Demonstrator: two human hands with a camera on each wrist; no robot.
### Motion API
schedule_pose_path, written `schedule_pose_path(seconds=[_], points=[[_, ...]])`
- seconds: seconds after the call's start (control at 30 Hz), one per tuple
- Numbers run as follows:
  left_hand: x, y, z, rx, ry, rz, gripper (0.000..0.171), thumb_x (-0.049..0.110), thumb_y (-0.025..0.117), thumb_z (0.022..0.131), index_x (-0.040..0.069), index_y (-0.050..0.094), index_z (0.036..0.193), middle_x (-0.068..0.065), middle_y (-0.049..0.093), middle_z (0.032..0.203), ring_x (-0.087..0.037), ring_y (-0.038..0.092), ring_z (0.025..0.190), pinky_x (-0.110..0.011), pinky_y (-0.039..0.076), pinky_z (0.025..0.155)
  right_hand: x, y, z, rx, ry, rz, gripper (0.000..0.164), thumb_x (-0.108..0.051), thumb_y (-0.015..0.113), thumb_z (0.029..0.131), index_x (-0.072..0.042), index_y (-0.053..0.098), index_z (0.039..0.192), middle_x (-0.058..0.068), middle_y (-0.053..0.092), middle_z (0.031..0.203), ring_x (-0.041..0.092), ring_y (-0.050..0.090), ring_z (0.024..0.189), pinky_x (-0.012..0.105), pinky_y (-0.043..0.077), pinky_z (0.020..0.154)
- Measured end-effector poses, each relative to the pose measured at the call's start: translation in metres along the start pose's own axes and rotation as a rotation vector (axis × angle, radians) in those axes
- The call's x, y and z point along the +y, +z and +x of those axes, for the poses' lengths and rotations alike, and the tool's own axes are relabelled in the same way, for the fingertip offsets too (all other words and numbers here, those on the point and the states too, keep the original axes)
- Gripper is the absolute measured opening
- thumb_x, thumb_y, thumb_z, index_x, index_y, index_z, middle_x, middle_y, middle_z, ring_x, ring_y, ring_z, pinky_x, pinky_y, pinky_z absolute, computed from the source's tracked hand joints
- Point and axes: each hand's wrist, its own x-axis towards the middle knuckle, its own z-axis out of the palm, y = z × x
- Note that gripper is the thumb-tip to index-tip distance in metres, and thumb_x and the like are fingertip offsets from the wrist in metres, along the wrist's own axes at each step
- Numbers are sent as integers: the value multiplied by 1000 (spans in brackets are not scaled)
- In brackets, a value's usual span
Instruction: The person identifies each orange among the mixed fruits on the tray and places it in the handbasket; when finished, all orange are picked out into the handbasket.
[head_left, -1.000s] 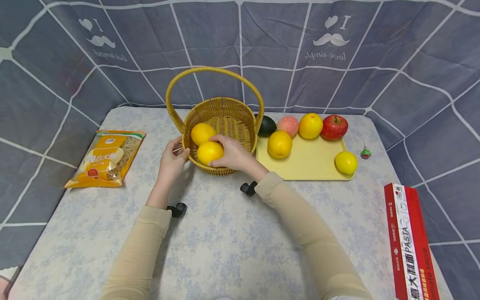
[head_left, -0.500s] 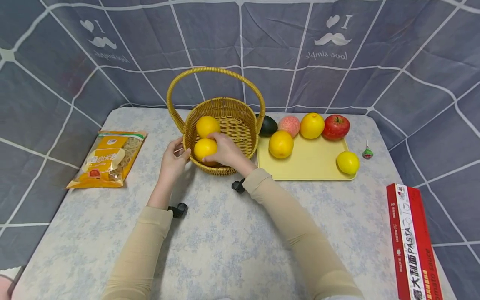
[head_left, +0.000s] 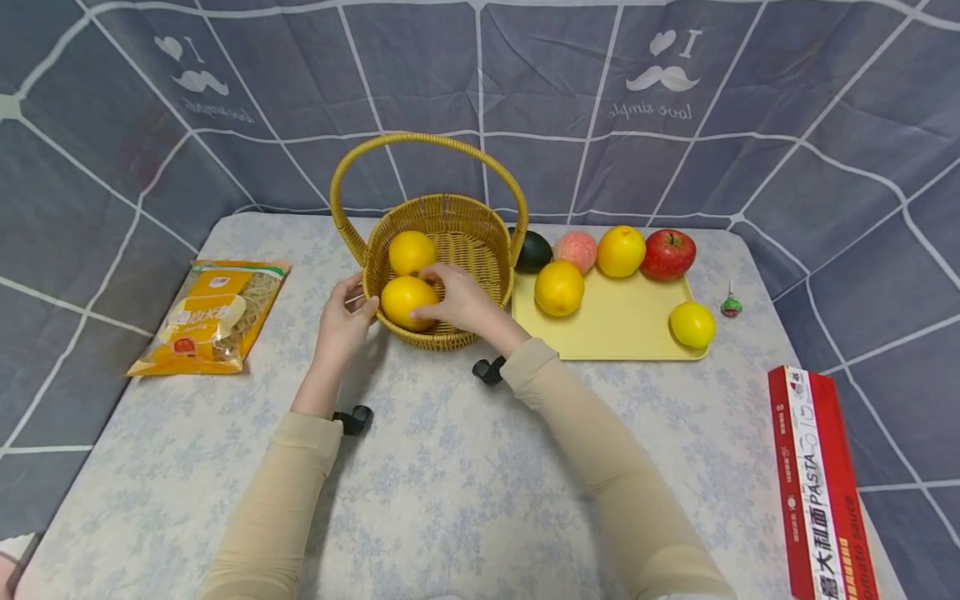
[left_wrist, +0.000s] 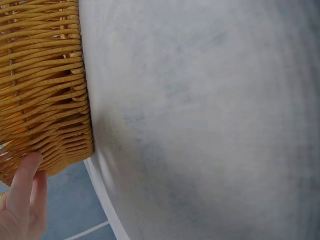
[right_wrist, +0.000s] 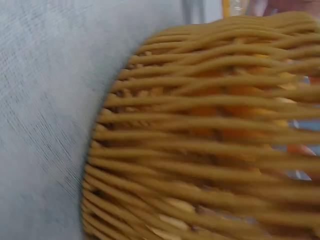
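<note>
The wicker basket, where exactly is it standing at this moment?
In the head view, the wicker basket stands slightly left of centre, toward the back of the table, just left of the yellow tray; the left hand touches its left side.

Nearer orange fruit [head_left: 405, 303] has shifted left

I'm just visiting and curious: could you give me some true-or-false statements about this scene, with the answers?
1. The right hand holds a yellow fruit in the basket. True.
2. The left hand grips the basket's handle. False: the left hand touches the basket's side.
3. A lollipop lies to the right of the tray. True.
4. The noodle packet is inside the basket. False: the noodle packet lies on the table, left of the basket.
</note>
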Motion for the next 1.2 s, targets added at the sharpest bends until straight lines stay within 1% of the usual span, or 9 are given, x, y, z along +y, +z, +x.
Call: schedule_pose_path(seconds=[0.13,0.2,0.37,0.57,0.67,0.77,0.93,1.03,1.2], points=[[-1,-1,0,-3,-1,-5,59,17,49,104,14,24,157,-15,35,153,-27,40,140,-39,48,109,-1,-15,-13,29,-12,56,63,-36,75,88,-10,52,141,7,54,141,26,50,132,37,44,111],[0,-1,0,-4,2,-8,59,17,50,104,14,24,157,-15,36,153,-27,40,140,-39,48,109,0,-23,-21,55,-14,97,59,-36,73,90,-12,54,140,6,55,141,25,51,131,36,45,110],[0,-2,0,-3,7,-16,59,17,50,104,14,25,157,-15,36,152,-27,41,140,-39,48,110,7,-42,-41,123,-33,226,50,-32,72,91,-14,58,135,8,61,135,23,56,126,37,50,105],[0,-2,0,-14,8,-13,59,17,50,104,13,24,157,-15,35,153,-27,40,141,-40,48,110,27,-60,-65,232,-24,333,39,-27,72,92,-12,63,127,8,65,128,23,61,119,36,53,100],[-1,-2,0,-12,9,-10,59,17,50,104,13,24,157,-15,35,153,-27,40,141,-40,48,110,41,-70,-76,299,-18,344,38,-23,72,92,-8,64,126,11,66,125,24,63,115,37,53,101],[-1,-1,0,-9,8,-8,59,17,50,104,14,24,157,-15,35,153,-27,40,141,-40,48,110,57,-80,-85,366,8,334,38,-22,71,92,-5,64,125,14,67,122,25,64,113,38,53,102],[-1,-1,0,-9,5,-11,60,18,50,104,15,23,157,-15,35,154,-27,40,141,-41,47,110,83,-92,-98,457,110,311,41,-26,71,93,-4,64,127,15,67,123,25,62,114,38,51,104],[-1,0,0,-9,5,-13,60,19,50,104,16,23,158,-15,34,154,-27,39,141,-41,47,111,96,-96,-102,492,184,305,43,-30,69,93,-6,63,129,14,66,126,24,61,116,38,50,105],[-1,0,0,-8,4,-18,60,19,49,104,17,23,158,-14,34,155,-27,39,141,-41,47,111,112,-98,-105,529,257,275,48,-36,68,93,-5,62,129,15,64,128,28,59,120,41,49,107]])
